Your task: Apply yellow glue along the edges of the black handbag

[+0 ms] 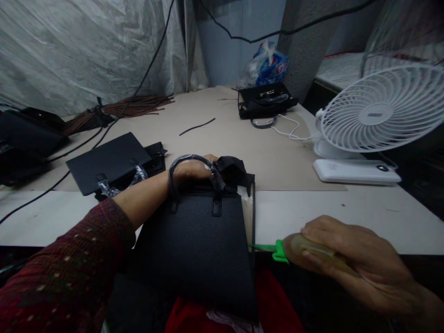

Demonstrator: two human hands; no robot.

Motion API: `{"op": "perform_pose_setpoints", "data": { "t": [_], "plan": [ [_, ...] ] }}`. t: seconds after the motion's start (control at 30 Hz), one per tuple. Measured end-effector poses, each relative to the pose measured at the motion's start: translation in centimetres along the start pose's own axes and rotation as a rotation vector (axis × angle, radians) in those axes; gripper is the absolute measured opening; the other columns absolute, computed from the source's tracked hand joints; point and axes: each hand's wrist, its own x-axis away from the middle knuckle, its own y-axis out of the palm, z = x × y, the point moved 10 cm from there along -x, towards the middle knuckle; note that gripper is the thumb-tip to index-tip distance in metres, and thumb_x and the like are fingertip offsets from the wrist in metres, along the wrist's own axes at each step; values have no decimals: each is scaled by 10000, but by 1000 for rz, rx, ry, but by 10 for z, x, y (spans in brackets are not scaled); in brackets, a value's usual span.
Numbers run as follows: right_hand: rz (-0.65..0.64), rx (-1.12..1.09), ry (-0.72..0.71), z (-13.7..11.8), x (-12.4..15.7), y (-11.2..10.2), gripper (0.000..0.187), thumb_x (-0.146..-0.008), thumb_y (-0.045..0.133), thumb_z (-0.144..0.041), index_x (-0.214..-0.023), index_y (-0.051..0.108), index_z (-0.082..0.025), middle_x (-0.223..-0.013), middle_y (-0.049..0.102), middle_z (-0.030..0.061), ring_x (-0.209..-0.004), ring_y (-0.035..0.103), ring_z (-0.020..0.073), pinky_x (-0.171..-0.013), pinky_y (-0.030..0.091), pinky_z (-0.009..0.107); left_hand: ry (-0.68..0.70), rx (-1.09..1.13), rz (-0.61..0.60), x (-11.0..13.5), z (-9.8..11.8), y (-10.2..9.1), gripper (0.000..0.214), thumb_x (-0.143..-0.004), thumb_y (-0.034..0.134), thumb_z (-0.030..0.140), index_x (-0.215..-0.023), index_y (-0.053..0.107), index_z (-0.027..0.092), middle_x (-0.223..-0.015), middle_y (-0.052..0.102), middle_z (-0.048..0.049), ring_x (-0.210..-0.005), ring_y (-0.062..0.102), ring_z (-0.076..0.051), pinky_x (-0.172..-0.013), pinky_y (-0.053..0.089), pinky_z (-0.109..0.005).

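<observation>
A black handbag (197,245) with plastic-wrapped handles stands tilted at the table's front edge, its lower part over my lap. My left hand (196,169) reaches through the front handle and grips the bag's top; its fingertips are hidden behind the handle and black material. In my right hand (360,259) is a squeeze bottle (301,249) of yellowish-brown liquid, fingers wrapped round it. Its green nozzle (277,251) points left, the thin tip at the bag's open right side edge (248,217), where a pale inner layer shows.
Another black handbag (107,162) lies to the left, with more black bags (24,138) beyond. A third bag (265,101) sits at the back. Brown strips (138,107) lie bundled at the back left. A white fan (378,111) stands right, beside a white power bank (354,171). Dark cables hang across.
</observation>
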Motion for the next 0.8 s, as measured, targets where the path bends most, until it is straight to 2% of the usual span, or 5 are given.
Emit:
{"op": "perform_pose_setpoints", "data": {
  "t": [0.07,0.2,0.37,0.5,0.8],
  "plan": [
    [-66,-16,-8,-3,1,7,179,-1072,561,-242,-902,619,-243,-697,584,-18,-577,575,132,-500,445,262,-29,-20,28,-4,-10,-4,334,-669,856,382,-867,736,142,-866,695,-43,-825,613,-209,-730,494,-298],
    [53,33,-8,-3,3,-5,103,-1067,575,-260,-1134,653,-257,-819,662,10,-691,649,162,-572,503,277,-24,-32,16,-7,-18,-5,328,-681,857,365,-899,756,142,-844,692,-36,-784,596,-188,-710,483,-287],
    [-70,14,-41,-12,-2,4,246,-1097,515,-273,-882,626,-228,-673,579,-7,-538,552,134,-473,409,288,7,20,-27,-6,-13,-2,288,-682,881,346,-846,748,150,-801,696,-22,-734,605,-173,-685,494,-272],
    [-5,33,-2,-7,1,-3,70,-1057,582,-242,-1055,652,-238,-787,649,11,-634,625,156,-530,478,282,10,-21,-15,-8,-15,-5,281,-712,873,345,-875,756,149,-806,715,-34,-732,627,-180,-677,506,-275],
    [-58,-49,56,-3,4,6,156,-1068,561,-251,-928,629,-238,-739,610,-5,-615,594,147,-536,463,280,13,-52,-15,-9,-21,-7,277,-708,900,349,-862,759,166,-809,714,-16,-731,636,-174,-695,522,-275]
  ]
}}
